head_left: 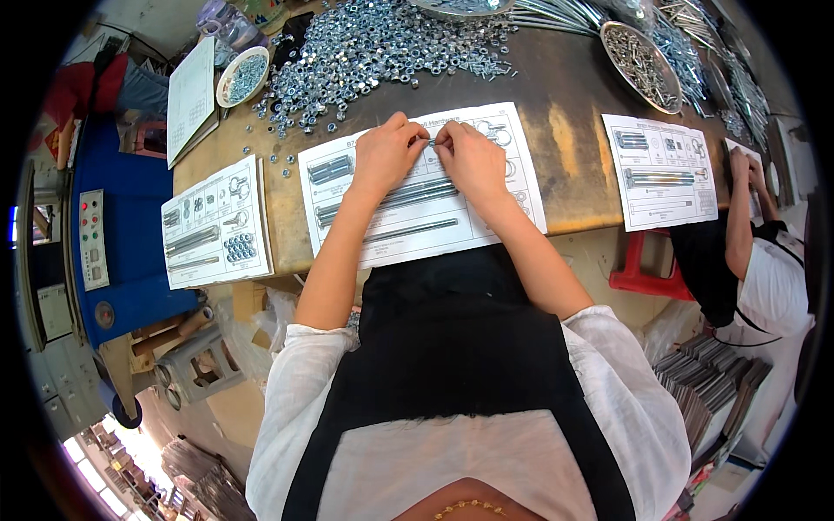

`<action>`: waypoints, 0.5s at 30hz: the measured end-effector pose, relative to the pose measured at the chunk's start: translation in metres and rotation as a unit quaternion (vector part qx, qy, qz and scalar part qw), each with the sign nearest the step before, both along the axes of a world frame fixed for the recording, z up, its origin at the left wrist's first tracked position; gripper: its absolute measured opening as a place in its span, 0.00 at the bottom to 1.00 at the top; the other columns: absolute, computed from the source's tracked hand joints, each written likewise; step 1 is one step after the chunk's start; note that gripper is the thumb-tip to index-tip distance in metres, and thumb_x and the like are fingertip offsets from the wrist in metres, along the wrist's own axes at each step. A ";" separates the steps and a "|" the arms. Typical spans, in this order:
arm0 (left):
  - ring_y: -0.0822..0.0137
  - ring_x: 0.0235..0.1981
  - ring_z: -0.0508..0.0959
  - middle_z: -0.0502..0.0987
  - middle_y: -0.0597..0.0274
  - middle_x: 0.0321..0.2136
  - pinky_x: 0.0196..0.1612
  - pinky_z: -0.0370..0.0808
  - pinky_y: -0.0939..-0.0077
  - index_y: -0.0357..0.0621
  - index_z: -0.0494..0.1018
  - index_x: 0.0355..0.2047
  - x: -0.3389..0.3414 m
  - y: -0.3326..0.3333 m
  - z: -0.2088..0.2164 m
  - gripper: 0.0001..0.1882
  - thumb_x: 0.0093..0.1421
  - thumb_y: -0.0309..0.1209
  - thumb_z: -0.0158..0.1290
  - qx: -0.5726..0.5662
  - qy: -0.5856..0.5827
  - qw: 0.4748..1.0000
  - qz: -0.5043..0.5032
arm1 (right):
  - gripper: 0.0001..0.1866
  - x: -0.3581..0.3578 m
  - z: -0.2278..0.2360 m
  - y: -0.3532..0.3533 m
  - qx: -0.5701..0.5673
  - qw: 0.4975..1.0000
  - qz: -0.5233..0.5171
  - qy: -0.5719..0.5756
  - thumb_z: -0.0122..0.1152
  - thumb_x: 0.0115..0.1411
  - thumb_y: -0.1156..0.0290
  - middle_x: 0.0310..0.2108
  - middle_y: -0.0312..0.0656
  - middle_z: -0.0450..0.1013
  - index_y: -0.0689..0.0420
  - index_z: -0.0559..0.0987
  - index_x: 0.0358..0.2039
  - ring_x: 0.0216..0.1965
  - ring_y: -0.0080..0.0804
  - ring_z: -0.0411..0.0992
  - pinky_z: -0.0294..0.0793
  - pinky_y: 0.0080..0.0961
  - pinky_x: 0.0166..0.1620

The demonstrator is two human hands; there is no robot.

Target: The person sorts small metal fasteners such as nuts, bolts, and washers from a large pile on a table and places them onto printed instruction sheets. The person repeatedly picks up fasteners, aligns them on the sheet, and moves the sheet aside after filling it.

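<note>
My left hand (393, 154) and my right hand (474, 163) meet over the upper middle of a printed hardware sheet (497, 227) on the worktable. Thumb and fingers of each hand are pinched together, the fingertips almost touching. Whatever small piece they hold is too hidden to make out. Below my hands, long metal rods (408, 194) lie across the sheet, partly covered by my fingers and wrists. A single thinner rod (410, 229) lies nearer me. Several shorter bolts (331, 169) rest side by side at the sheet's left.
A wide heap of loose nuts (373, 56) spreads beyond the sheet. A bowl (221, 94) of small screws stands left, an oval tray (605, 45) of screws right. Similar sheets (193, 276) (669, 217) flank mine. At far right another person's hands (749, 167) work; a red stool (638, 276) stands below.
</note>
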State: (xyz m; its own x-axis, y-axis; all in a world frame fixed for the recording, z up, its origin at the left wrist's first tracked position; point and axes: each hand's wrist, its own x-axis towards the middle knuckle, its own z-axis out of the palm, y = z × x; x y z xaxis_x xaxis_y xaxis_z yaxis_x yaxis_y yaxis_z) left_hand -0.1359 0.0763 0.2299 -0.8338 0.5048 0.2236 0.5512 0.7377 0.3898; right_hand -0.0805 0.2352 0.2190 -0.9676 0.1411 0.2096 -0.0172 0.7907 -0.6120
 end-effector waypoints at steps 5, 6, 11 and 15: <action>0.61 0.30 0.79 0.75 0.66 0.30 0.33 0.74 0.64 0.55 0.82 0.34 0.005 -0.006 0.000 0.05 0.60 0.36 0.58 0.035 -0.014 0.999 0.027 | 0.05 0.002 0.007 0.000 -0.051 0.999 -0.002 -0.015 0.65 0.55 0.69 0.31 0.36 0.77 0.51 0.79 0.32 0.32 0.40 0.77 0.75 0.38 0.33; 0.59 0.30 0.79 0.76 0.65 0.30 0.34 0.74 0.63 0.55 0.82 0.34 0.002 -0.006 0.004 0.05 0.60 0.36 0.58 0.050 -0.018 0.998 0.033 | 0.05 -0.001 0.011 0.002 -0.072 0.997 -0.007 -0.012 0.65 0.55 0.69 0.32 0.36 0.77 0.51 0.79 0.33 0.32 0.40 0.77 0.75 0.38 0.33; 0.52 0.35 0.79 0.77 0.55 0.32 0.39 0.75 0.60 0.51 0.82 0.38 -0.075 -0.016 -0.001 0.08 0.62 0.34 0.55 0.119 0.021 0.987 0.105 | 0.08 -0.085 -0.002 0.018 -0.088 0.989 0.062 0.102 0.66 0.55 0.67 0.33 0.43 0.76 0.55 0.81 0.34 0.34 0.45 0.77 0.76 0.39 0.38; 0.51 0.37 0.79 0.76 0.53 0.35 0.42 0.75 0.61 0.48 0.82 0.39 -0.120 -0.001 -0.016 0.09 0.61 0.33 0.56 0.064 0.055 0.995 0.058 | 0.08 -0.140 -0.007 0.011 -0.047 0.992 0.108 0.046 0.66 0.55 0.69 0.33 0.45 0.77 0.56 0.82 0.35 0.35 0.45 0.77 0.76 0.39 0.40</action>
State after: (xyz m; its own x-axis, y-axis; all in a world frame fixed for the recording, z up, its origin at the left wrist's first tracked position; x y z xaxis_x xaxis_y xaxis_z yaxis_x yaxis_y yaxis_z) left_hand -0.2555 0.0753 0.2135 -0.8522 0.3670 0.3728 0.5088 0.7472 0.4275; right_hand -0.2209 0.2467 0.2118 -0.9546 -0.0442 0.2947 -0.2396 0.7017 -0.6710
